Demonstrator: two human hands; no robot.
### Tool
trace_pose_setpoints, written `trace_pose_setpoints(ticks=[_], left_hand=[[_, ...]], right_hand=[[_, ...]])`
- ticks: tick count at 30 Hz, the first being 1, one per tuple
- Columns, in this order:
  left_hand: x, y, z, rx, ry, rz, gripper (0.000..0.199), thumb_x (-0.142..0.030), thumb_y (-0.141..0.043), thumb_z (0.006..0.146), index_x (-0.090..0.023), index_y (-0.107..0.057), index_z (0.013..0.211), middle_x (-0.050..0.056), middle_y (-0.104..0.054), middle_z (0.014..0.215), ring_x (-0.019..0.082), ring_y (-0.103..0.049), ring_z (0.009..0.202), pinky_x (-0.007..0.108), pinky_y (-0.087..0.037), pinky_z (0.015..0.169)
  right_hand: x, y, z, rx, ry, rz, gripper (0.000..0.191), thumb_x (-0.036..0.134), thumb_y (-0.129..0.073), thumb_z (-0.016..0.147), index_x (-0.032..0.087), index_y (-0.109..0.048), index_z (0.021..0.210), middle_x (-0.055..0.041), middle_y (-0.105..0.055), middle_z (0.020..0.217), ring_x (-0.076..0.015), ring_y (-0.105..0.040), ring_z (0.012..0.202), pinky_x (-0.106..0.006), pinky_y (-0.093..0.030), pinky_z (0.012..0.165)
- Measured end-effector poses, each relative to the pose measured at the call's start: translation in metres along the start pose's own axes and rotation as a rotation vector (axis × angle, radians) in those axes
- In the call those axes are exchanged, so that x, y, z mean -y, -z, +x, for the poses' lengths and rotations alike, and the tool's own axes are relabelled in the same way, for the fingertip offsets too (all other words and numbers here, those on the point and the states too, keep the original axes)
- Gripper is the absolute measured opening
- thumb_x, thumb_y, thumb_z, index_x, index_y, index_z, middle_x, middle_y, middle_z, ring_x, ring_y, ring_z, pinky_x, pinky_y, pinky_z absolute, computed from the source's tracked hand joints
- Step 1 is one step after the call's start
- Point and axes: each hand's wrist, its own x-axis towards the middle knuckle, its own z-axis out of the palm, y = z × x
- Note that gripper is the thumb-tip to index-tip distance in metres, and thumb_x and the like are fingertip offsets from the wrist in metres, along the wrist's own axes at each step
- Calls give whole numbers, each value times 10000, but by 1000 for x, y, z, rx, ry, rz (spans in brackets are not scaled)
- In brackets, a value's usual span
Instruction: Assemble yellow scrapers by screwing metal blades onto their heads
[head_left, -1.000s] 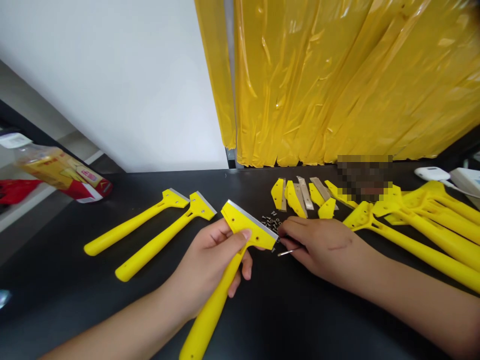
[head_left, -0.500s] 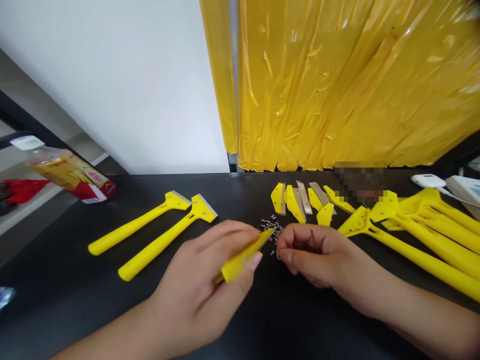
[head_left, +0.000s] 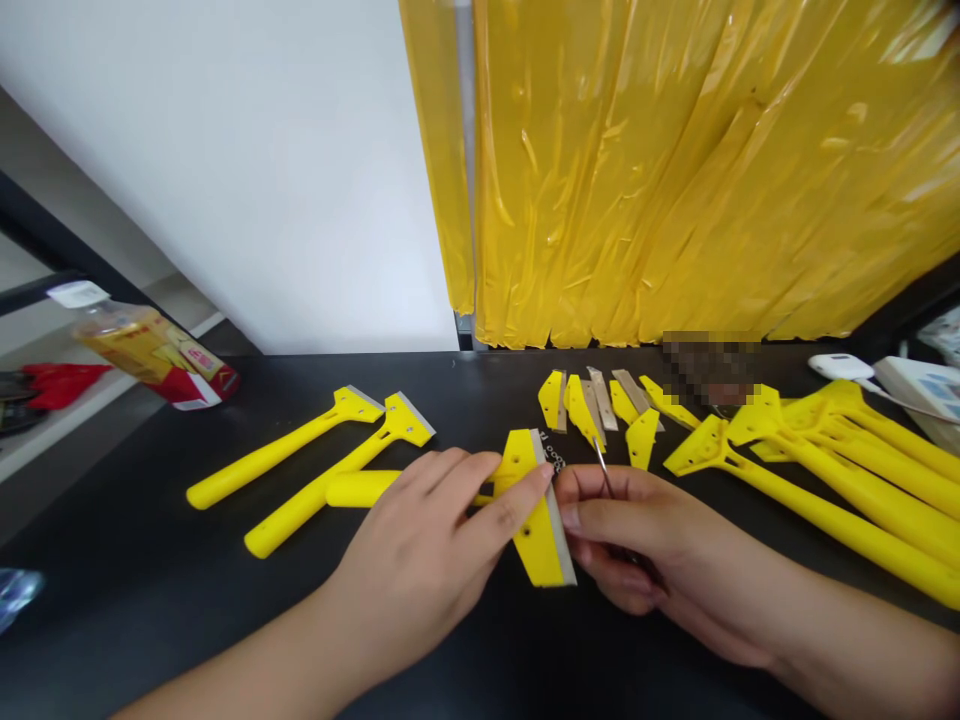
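Note:
My left hand (head_left: 435,525) is closed on a yellow scraper (head_left: 536,545), whose head lies flat toward the camera with a metal blade along its right edge and a hole showing. One fingertip presses on the head. My right hand (head_left: 637,525) is closed round a thin metal tool (head_left: 604,468) that points up and away, close to the blade. Small screws and nuts (head_left: 555,455) lie on the table just behind the scraper head, partly hidden by it. Two scrapers with blades (head_left: 307,440) rest to the left.
Yellow head plates (head_left: 581,410) and loose blades (head_left: 602,398) lie behind my right hand. Several yellow handles (head_left: 817,480) are piled at the right, near a white device (head_left: 919,385). A bottle (head_left: 157,350) stands tilted at the left on the black table (head_left: 187,600).
The held scraper has turned from edge-on to face-up, its handle now showing left of my left hand. My right hand has tilted, and the metal tool in it shows more clearly.

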Motion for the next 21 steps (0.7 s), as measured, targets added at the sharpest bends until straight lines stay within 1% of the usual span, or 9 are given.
trace_pose_setpoints(ticks=[4, 8, 10, 13, 15, 18, 21], left_hand=[[1, -2, 1, 18, 11, 26, 472, -81, -541, 1009, -179, -656, 1456, 156, -741, 1142, 305, -680, 946, 505, -634, 797], [2, -3, 1, 20, 22, 70, 473, -77, -519, 1013, -177, -658, 1453, 159, -741, 1129, 315, -680, 960, 501, -631, 787], [2, -3, 0, 14, 16, 96, 488, -67, -526, 1007, -178, -649, 1466, 165, -738, 1139, 324, -678, 976, 512, -625, 799], [-2, -4, -1, 28, -7, 134, 503, -68, -538, 1005, -167, -631, 1490, 179, -736, 1157, 338, -678, 991, 522, -616, 812], [-5, -5, -2, 32, -29, 163, 494, -73, -532, 1010, -154, -633, 1487, 190, -739, 1164, 344, -681, 992, 521, -608, 814], [-9, -6, -2, 16, -55, 200, 461, -81, -511, 1020, -141, -663, 1451, 190, -747, 1152, 342, -684, 970, 494, -593, 789], [-12, -6, -1, 4, -64, 214, 442, -93, -497, 1030, -139, -681, 1429, 184, -755, 1133, 337, -683, 954, 475, -579, 776]], right_hand=[[-5, -1, 0, 10, -16, 7, 211, 315, -724, 949, 191, -623, 812, 75, -426, 558, -58, -239, 460, -239, -136, 458], [-7, -1, -3, 17, 9, -8, 377, 498, -630, 1023, 187, -648, 811, 64, -409, 530, -76, -224, 472, -252, -140, 462], [-7, -2, -4, 27, 13, -8, 393, 528, -647, 1011, 192, -632, 808, 61, -421, 541, -79, -222, 484, -255, -141, 468], [-7, -5, -4, 15, -15, -7, 303, 420, -764, 943, 204, -590, 822, 72, -420, 579, -76, -220, 506, -250, -130, 472], [-7, -8, -3, -17, -41, -15, 283, 347, -811, 895, 210, -569, 845, 84, -392, 599, -76, -220, 526, -244, -119, 476], [-8, -9, -1, -36, -57, -32, 263, 292, -823, 865, 208, -575, 887, 91, -358, 627, -77, -216, 551, -237, -120, 481], [-9, -9, -1, -21, -61, -19, 243, 260, -818, 856, 203, -588, 907, 88, -357, 659, -76, -216, 566, -231, -123, 483]])
